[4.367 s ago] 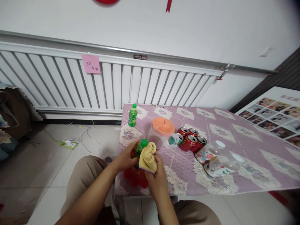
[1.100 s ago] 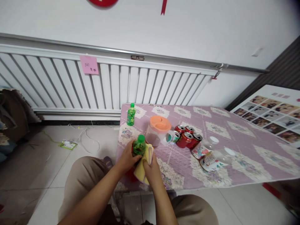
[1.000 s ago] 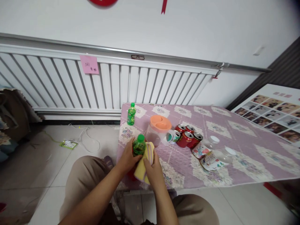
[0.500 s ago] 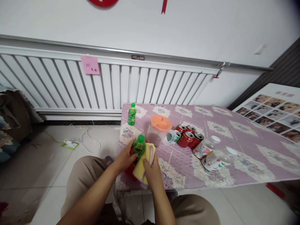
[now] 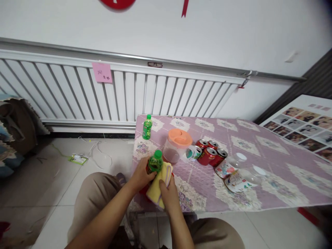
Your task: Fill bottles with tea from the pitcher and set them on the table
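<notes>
Here's the counter (image 5: 225, 202) stretching wide, the orange-lidded container (image 5: 172, 152) standing near its left end. Just this side of it, the left hand (image 5: 142, 174) curls around the green bottle (image 5: 155, 166); the right hand (image 5: 169, 195) pinches the yellow cloth (image 5: 157, 188) snug to its right. The bottle lies between the 2, long axis near upright, cap (image 5: 158, 154) up, base hidden, left hand nearer.

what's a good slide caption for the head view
Left hand grips a green bottle and right hand holds a yellow cloth beside it, red cans farther along the table.
</notes>
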Available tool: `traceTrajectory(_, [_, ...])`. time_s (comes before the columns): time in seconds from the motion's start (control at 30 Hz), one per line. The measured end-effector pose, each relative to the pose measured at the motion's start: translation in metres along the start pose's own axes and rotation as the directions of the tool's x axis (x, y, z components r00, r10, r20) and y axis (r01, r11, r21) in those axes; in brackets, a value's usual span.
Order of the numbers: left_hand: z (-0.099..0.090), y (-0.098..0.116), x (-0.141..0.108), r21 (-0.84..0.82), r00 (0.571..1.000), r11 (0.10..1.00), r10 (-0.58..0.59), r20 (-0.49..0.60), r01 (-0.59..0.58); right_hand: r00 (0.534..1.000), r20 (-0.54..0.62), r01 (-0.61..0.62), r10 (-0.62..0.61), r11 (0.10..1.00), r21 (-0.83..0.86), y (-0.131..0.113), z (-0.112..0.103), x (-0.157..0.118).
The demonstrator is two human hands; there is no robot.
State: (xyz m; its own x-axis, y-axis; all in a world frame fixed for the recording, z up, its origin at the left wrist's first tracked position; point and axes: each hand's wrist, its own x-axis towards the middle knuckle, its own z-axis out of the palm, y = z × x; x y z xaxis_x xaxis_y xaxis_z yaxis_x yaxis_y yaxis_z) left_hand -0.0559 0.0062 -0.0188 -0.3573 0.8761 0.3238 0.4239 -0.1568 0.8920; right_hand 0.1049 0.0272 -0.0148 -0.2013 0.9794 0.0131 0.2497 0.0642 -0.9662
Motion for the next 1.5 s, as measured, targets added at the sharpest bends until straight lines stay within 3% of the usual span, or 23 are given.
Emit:
traceTrajectory(0.1, [0.002, -0.001, 0.0, -0.078, 0.998, 0.995, -0.065, 0.008, 0.066, 1.0, -0.013, 0.001, -0.001, 0.999, 0.036, 0.001, -0.001, -0.004])
traceTrajectory(0.27, [0.01, 0.0, -0.002, -0.161, 0.981, 0.968, -0.192, 0.021, 0.193, 0.992, -0.088, 0.088, -0.087, 0.996, 0.009, -0.022, -0.007, -0.008])
traceTrajectory(0.37, [0.008, 0.002, -0.005, -0.169, 0.985, 0.97, -0.17, 0.035, 0.173, 0.992, -0.072, 0.1, -0.101, 0.995, -0.014, -0.025, -0.007, -0.005])
traceTrajectory(0.57, [-0.006, 0.004, -0.011, -0.177, 0.991, 0.978, -0.094, 0.097, 0.11, 1.0, 0.01, -0.01, 0.009, 0.999, 0.04, -0.007, -0.001, -0.001])
traceTrajectory(0.8, [0.007, 0.002, -0.018, -0.15, 0.989, 0.979, -0.142, -0.033, 0.136, 0.996, -0.067, 0.065, -0.06, 0.995, 0.072, -0.032, -0.004, -0.009])
traceTrajectory(0.9, [0.007, 0.002, -0.017, -0.109, 0.993, 0.989, -0.103, -0.06, 0.096, 0.996, -0.07, 0.066, -0.062, 0.996, 0.061, -0.034, -0.005, -0.006])
traceTrajectory(1.07, [-0.009, 0.007, -0.007, -0.083, 0.991, 0.996, -0.019, 0.129, 0.03, 1.0, 0.013, -0.027, 0.027, 0.998, 0.048, -0.011, -0.002, -0.002])
traceTrajectory(1.17, [-0.014, 0.008, -0.004, -0.097, 0.986, 0.994, -0.035, 0.164, 0.052, 0.999, 0.011, -0.04, 0.039, 0.998, 0.058, -0.006, -0.001, -0.005])
traceTrajectory(1.4, [0.002, 0.001, -0.009, -0.103, 0.992, 0.987, -0.124, 0.026, 0.126, 0.995, -0.087, 0.055, -0.045, 0.992, 0.114, -0.033, -0.006, -0.009])
traceTrajectory(1.5, [0.002, -0.001, -0.011, -0.122, 0.993, 0.985, -0.117, 0.026, 0.119, 0.995, -0.08, 0.06, -0.056, 0.997, 0.056, -0.03, -0.005, -0.006])
